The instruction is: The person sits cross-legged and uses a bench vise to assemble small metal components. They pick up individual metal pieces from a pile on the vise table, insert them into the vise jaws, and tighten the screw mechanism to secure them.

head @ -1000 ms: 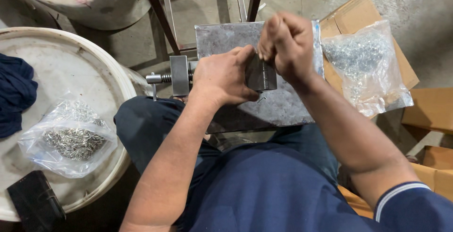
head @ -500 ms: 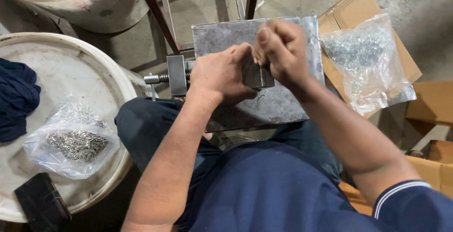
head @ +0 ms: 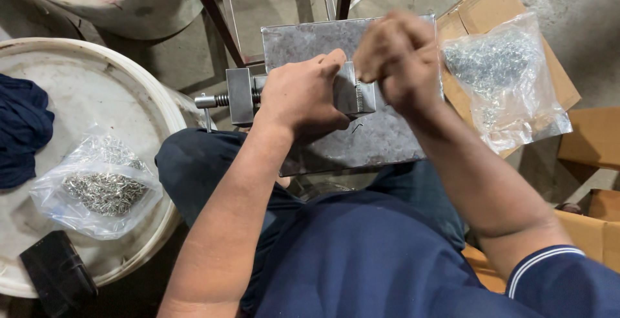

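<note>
**A:** Head view: where does the small metal vise (head: 352, 95) sit?

**B:** Mid-plate, on the grey steel plate (head: 361, 147) across the seated person's lap. Its long axis runs left to right, the screw handle (head: 216, 101) jutting past the plate's left edge.

**A:** And the hands?

**B:** The left hand (head: 300, 98) lies over the vise body, fingers curled around it. The right hand (head: 397, 59) hovers just above the toothed right end, fingertips bunched together; whether they pinch anything, I cannot tell. The left is the nearer, touching.

**A:** Containers?

**B:** A clear bag of small metal pieces (head: 500, 75) rests on a cardboard box (head: 478, 14) off the plate's right edge. Another clear bag of pins (head: 100, 189) lies on a white drum lid (head: 84, 98) to the left, with a dark blue cloth (head: 22, 127).
</note>
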The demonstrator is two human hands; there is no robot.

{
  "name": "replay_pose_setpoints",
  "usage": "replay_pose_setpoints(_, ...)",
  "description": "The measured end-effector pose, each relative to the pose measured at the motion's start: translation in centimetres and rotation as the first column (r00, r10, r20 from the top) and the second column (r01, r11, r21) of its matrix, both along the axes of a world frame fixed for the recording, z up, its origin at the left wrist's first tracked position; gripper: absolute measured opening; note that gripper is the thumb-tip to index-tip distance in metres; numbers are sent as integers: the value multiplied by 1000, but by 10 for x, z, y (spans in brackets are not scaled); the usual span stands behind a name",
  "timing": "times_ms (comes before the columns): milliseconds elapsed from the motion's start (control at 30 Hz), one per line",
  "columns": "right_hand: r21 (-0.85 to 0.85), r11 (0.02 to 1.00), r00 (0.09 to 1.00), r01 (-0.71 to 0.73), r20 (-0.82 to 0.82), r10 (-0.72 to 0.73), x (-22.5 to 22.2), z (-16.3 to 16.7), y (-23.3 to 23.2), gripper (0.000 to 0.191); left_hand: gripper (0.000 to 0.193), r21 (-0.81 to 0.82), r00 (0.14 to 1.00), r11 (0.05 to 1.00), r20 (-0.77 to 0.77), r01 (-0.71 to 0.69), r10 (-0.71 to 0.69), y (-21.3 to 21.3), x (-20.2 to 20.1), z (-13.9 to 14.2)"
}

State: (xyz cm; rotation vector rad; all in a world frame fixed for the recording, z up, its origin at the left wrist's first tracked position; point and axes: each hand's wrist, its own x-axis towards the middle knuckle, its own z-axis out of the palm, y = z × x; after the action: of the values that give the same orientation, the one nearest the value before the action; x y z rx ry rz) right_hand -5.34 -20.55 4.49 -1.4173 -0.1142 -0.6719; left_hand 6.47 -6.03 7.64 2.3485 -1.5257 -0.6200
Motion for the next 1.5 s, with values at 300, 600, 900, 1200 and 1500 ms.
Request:
replay_pose_setpoints(300, -233, 969, 989, 79, -106, -107, 0, 0, 6, 37, 70, -44, 1000, 999, -16, 6, -7, 1, 1, -1)
replay_pose_setpoints(600, -28, 999, 988, -42, -148, 38, -19, 2, 13, 39, 64, -95, 1000, 995, 4, 24, -24, 1, 2, -5)
replay_pose_setpoints(900, -142, 990, 990, 8, -137, -28, -25, 2, 14, 41, 65, -73, 1000, 997, 3, 23, -22, 0, 0, -3)
replay_pose_setpoints(1200, -18, 998, 995, -57, -78, 56, -28, 5, 24, 43, 65, -56, 1000, 998, -10, 20, -20, 1, 0, -3)
replay_pose_setpoints(1500, -44, 997, 997, -65, 45, 66, -35, 3, 26, 48, 66, -51, 1000, 999, 11, 18, -17, 0, 0, -2)
